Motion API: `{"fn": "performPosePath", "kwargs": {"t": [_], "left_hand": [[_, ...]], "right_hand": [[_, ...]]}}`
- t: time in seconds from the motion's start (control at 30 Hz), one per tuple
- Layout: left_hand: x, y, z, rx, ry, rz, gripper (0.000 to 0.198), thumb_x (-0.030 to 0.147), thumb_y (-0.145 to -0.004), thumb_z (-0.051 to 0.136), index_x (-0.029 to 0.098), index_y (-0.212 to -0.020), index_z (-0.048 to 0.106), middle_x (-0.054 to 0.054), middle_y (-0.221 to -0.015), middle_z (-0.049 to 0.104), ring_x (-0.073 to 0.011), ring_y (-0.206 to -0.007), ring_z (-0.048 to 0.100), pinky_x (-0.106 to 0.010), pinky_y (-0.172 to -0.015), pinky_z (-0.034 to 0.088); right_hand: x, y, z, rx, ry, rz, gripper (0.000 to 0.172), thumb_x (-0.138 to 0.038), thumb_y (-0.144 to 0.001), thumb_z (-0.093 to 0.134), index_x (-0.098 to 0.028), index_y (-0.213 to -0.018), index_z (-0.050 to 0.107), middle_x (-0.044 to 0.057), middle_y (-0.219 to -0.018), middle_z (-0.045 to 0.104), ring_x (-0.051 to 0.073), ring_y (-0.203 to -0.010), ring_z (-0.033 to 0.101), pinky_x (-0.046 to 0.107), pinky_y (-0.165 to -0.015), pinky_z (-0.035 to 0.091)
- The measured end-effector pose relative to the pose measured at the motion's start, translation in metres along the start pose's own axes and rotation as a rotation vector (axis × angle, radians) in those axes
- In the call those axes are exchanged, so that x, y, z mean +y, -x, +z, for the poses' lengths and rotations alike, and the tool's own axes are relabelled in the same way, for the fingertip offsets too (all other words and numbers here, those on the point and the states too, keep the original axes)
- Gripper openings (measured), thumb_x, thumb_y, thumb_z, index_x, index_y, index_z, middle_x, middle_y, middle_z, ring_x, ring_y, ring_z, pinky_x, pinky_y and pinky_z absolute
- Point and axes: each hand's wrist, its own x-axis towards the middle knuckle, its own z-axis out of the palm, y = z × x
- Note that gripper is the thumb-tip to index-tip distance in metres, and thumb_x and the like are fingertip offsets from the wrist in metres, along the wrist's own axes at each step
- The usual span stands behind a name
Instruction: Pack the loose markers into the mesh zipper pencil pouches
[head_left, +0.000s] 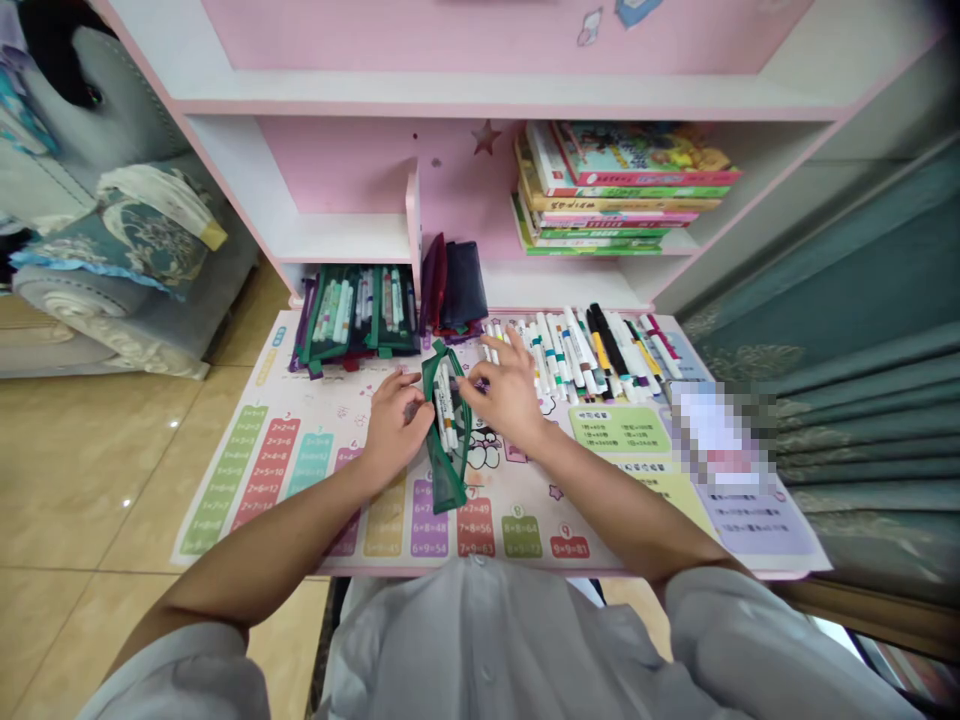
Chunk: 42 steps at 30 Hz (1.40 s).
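Observation:
A green mesh zip pouch (pixel 448 478) lies on the desk in front of me, its mouth spread apart, with several white markers (pixel 446 405) inside. My left hand (pixel 397 420) grips the pouch's left edge between thumb and fingers. On the opposite side, my right hand (pixel 506 390) is closed at the right edge, thumb and forefinger pinching the mesh. Just beyond my right hand, a row of loose markers (pixel 559 350) with white, black and yellow barrels lies on the desk, partly covered by that hand.
Filled green pouches (pixel 337 310) lie at the back left, beside folded dark red and navy pouches (pixel 461 280). A stack of books (pixel 622 195) sits on the shelf. A pixelated phone-like object (pixel 724 435) lies at the right. A printed multiplication mat (pixel 300 500) covers the desk.

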Motion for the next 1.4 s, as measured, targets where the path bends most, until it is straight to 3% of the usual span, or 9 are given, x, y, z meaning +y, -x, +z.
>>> {"fn": "performPosePath", "kwargs": {"t": [0.13, 0.33, 0.63, 0.93, 1.2, 1.33, 1.4], "left_hand": [[0.001, 0.001, -0.001, -0.006, 0.005, -0.012, 0.012, 0.030, -0.078, 0.054, 0.022, -0.070, 0.057, -0.009, -0.122, 0.066, -0.0291, -0.131, 0.051, -0.051, -0.112, 0.040], [0.002, 0.001, -0.002, -0.010, 0.011, -0.012, 0.013, 0.030, -0.079, 0.054, 0.023, -0.069, 0.057, -0.008, -0.122, 0.066, -0.0293, -0.134, 0.048, -0.051, -0.113, 0.040], [0.002, 0.000, -0.001, -0.005, -0.001, -0.008, 0.012, 0.029, -0.078, 0.054, 0.023, -0.068, 0.057, -0.008, -0.121, 0.066, -0.0291, -0.132, 0.051, -0.050, -0.112, 0.041], [0.004, 0.000, -0.002, -0.005, 0.006, -0.004, 0.012, 0.029, -0.079, 0.054, 0.023, -0.069, 0.057, -0.008, -0.120, 0.066, -0.0270, -0.131, 0.052, -0.048, -0.113, 0.042], [0.002, 0.000, -0.001, -0.002, 0.008, -0.001, 0.013, 0.030, -0.079, 0.054, 0.023, -0.068, 0.056, -0.008, -0.119, 0.067, -0.0283, -0.132, 0.051, -0.051, -0.113, 0.040], [0.003, 0.001, -0.002, -0.009, 0.010, -0.013, 0.013, 0.029, -0.079, 0.053, 0.023, -0.068, 0.055, -0.008, -0.121, 0.066, -0.0284, -0.134, 0.049, -0.050, -0.113, 0.040], [0.004, 0.000, -0.003, -0.009, 0.008, -0.015, 0.013, 0.029, -0.079, 0.053, 0.023, -0.068, 0.055, -0.008, -0.122, 0.066, -0.0286, -0.134, 0.049, -0.050, -0.112, 0.041]], "right_hand": [[0.028, -0.017, -0.003, 0.072, 0.048, 0.130, 0.016, -0.028, -0.080, 0.064, -0.019, -0.067, 0.068, 0.012, -0.142, 0.055, 0.040, -0.147, 0.026, 0.067, -0.110, 0.028], [0.052, -0.025, 0.004, 0.038, 0.125, 0.226, 0.010, -0.025, -0.077, 0.065, -0.018, -0.072, 0.071, 0.015, -0.144, 0.053, 0.042, -0.147, 0.024, 0.070, -0.108, 0.028], [0.048, -0.018, 0.024, -0.038, 0.349, 0.131, 0.020, -0.031, -0.079, 0.067, -0.014, -0.087, 0.074, 0.020, -0.151, 0.042, 0.047, -0.148, 0.015, 0.076, -0.109, 0.019], [0.045, -0.020, 0.020, -0.121, 0.336, 0.131, 0.023, -0.028, -0.081, 0.062, -0.011, -0.086, 0.076, 0.021, -0.151, 0.044, 0.046, -0.146, 0.021, 0.075, -0.110, 0.019], [0.036, -0.019, 0.009, 0.029, 0.182, 0.118, 0.020, -0.028, -0.074, 0.062, -0.016, -0.059, 0.066, 0.016, -0.146, 0.051, 0.043, -0.147, 0.023, 0.071, -0.109, 0.025], [0.019, -0.013, -0.005, 0.131, 0.113, 0.076, 0.018, -0.024, -0.070, 0.063, -0.018, -0.053, 0.061, 0.013, -0.144, 0.054, 0.041, -0.148, 0.024, 0.065, -0.111, 0.026], [0.007, -0.007, -0.014, 0.118, 0.062, 0.036, 0.018, -0.023, -0.070, 0.062, -0.019, -0.053, 0.061, 0.011, -0.142, 0.056, 0.040, -0.148, 0.025, 0.064, -0.112, 0.026]]}}
